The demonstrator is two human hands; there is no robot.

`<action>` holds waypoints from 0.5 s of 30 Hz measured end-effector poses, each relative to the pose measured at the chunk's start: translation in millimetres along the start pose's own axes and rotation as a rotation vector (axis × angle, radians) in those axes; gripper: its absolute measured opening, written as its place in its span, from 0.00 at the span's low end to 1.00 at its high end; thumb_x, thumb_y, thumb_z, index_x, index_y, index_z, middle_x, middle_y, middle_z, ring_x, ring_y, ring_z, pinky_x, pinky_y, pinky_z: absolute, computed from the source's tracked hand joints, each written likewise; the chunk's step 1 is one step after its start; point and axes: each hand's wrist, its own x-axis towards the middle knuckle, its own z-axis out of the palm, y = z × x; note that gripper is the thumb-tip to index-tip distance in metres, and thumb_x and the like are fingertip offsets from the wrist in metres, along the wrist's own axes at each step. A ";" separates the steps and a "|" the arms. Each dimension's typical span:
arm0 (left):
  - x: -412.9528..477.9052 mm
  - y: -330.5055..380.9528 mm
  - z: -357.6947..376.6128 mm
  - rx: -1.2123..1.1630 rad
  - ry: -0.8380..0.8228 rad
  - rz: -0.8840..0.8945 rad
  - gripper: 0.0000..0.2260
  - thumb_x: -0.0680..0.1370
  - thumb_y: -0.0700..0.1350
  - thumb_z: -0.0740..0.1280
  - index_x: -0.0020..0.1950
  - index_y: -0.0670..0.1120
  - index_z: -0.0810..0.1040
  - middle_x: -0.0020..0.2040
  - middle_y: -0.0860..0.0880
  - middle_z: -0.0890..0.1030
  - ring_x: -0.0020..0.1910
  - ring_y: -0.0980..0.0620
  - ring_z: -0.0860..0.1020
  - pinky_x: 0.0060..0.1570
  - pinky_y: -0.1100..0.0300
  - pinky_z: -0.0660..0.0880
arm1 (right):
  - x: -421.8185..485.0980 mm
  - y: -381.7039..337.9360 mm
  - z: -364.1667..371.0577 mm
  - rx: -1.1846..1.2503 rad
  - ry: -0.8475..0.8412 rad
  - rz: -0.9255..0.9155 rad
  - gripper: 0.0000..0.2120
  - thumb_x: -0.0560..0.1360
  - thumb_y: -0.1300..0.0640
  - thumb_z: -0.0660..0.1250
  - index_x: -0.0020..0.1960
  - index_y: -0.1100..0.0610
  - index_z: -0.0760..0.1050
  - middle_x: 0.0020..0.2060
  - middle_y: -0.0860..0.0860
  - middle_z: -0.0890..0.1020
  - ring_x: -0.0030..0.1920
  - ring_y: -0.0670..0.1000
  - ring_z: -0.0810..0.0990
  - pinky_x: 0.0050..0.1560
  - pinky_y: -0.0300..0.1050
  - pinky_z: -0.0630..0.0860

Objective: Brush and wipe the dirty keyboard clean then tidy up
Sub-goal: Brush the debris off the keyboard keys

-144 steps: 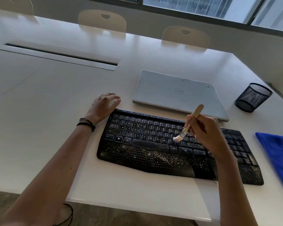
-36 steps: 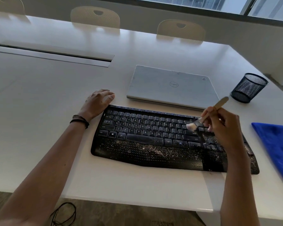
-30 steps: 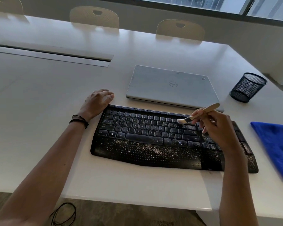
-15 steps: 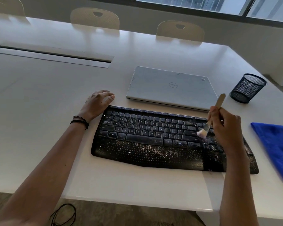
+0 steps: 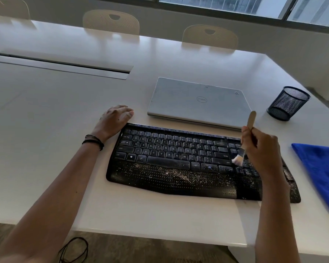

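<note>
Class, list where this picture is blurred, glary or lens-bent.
Head view: the brush bristles and the blue cloth edge are smeared; window light mirrors the chairs on the glossy table; the wide lens bows its edges; keyboard legends are legible.

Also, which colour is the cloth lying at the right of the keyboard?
The cloth is bright blue, seen in the head view.

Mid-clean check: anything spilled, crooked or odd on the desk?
White crumbs speckle the keyboard, thickest along its palm rest and right end. The right hand holds the brush on the right-side keys; the left hand rests by the far left corner. Nothing else stands out.
</note>
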 end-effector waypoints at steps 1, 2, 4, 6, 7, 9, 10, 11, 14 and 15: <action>0.1 0.4 -0.2 0.002 0.000 0.000 0.27 0.75 0.60 0.52 0.61 0.44 0.78 0.63 0.42 0.76 0.63 0.44 0.73 0.63 0.47 0.69 | 0.4 -1.4 0.5 0.053 0.004 0.005 0.15 0.79 0.55 0.58 0.39 0.61 0.76 0.26 0.50 0.76 0.24 0.47 0.76 0.28 0.30 0.72; 0.3 0.9 -0.2 0.003 -0.002 -0.001 0.27 0.75 0.60 0.52 0.61 0.44 0.78 0.63 0.42 0.76 0.63 0.44 0.73 0.63 0.47 0.69 | 1.0 -3.2 1.3 0.116 0.006 0.014 0.15 0.79 0.52 0.57 0.40 0.59 0.76 0.27 0.47 0.76 0.29 0.43 0.78 0.29 0.29 0.73; 0.0 0.8 -0.1 0.003 -0.001 -0.003 0.27 0.75 0.60 0.52 0.61 0.44 0.78 0.63 0.43 0.76 0.63 0.44 0.73 0.63 0.47 0.69 | 2.1 -7.3 3.7 0.193 -0.010 0.021 0.16 0.77 0.47 0.56 0.45 0.56 0.76 0.30 0.43 0.77 0.33 0.36 0.79 0.33 0.27 0.74; -0.9 0.3 0.3 0.001 -0.001 -0.005 0.30 0.74 0.63 0.51 0.61 0.44 0.78 0.63 0.43 0.76 0.63 0.44 0.73 0.63 0.46 0.69 | 1.7 -8.3 7.4 0.210 -0.050 0.002 0.14 0.77 0.49 0.58 0.48 0.57 0.77 0.33 0.45 0.79 0.34 0.32 0.78 0.36 0.25 0.73; -0.9 -0.6 0.3 -0.001 -0.003 -0.008 0.32 0.73 0.64 0.50 0.61 0.44 0.78 0.63 0.43 0.76 0.63 0.44 0.73 0.63 0.46 0.69 | 1.3 -8.3 8.9 0.203 -0.069 -0.016 0.12 0.77 0.53 0.60 0.49 0.58 0.78 0.34 0.45 0.79 0.34 0.31 0.78 0.35 0.23 0.72; -0.1 -0.8 -0.2 -0.004 -0.001 -0.012 0.33 0.72 0.65 0.49 0.61 0.45 0.78 0.63 0.43 0.76 0.63 0.44 0.73 0.63 0.45 0.69 | 0.8 -9.3 9.9 0.196 -0.094 -0.049 0.09 0.77 0.56 0.60 0.48 0.59 0.78 0.33 0.46 0.80 0.33 0.32 0.78 0.34 0.23 0.71; 0.1 -0.6 -0.4 -0.003 0.001 -0.011 0.33 0.72 0.65 0.48 0.61 0.45 0.78 0.63 0.44 0.76 0.63 0.44 0.73 0.63 0.45 0.69 | 0.8 -10.0 9.9 0.200 -0.100 -0.062 0.09 0.78 0.55 0.60 0.47 0.58 0.77 0.32 0.45 0.79 0.33 0.33 0.78 0.34 0.23 0.72; 0.2 -0.4 -0.5 -0.004 0.002 -0.010 0.33 0.72 0.66 0.48 0.61 0.45 0.78 0.63 0.44 0.76 0.63 0.44 0.73 0.63 0.45 0.69 | 0.5 -10.5 9.4 0.203 -0.101 -0.071 0.10 0.77 0.53 0.59 0.47 0.57 0.77 0.31 0.44 0.79 0.33 0.34 0.79 0.34 0.24 0.72; 0.1 -1.4 0.1 -0.003 0.004 -0.009 0.33 0.72 0.66 0.49 0.61 0.45 0.78 0.63 0.44 0.76 0.63 0.45 0.73 0.62 0.45 0.69 | -0.7 -10.3 6.3 0.190 -0.071 -0.064 0.11 0.78 0.54 0.59 0.44 0.58 0.77 0.29 0.41 0.76 0.29 0.43 0.80 0.31 0.33 0.76; 0.2 -1.9 0.4 -0.005 0.005 -0.010 0.33 0.72 0.65 0.49 0.61 0.45 0.78 0.63 0.44 0.76 0.63 0.45 0.73 0.63 0.45 0.69 | -1.1 -10.0 5.2 0.182 -0.061 -0.062 0.13 0.78 0.53 0.58 0.43 0.59 0.77 0.28 0.42 0.76 0.27 0.46 0.79 0.30 0.37 0.77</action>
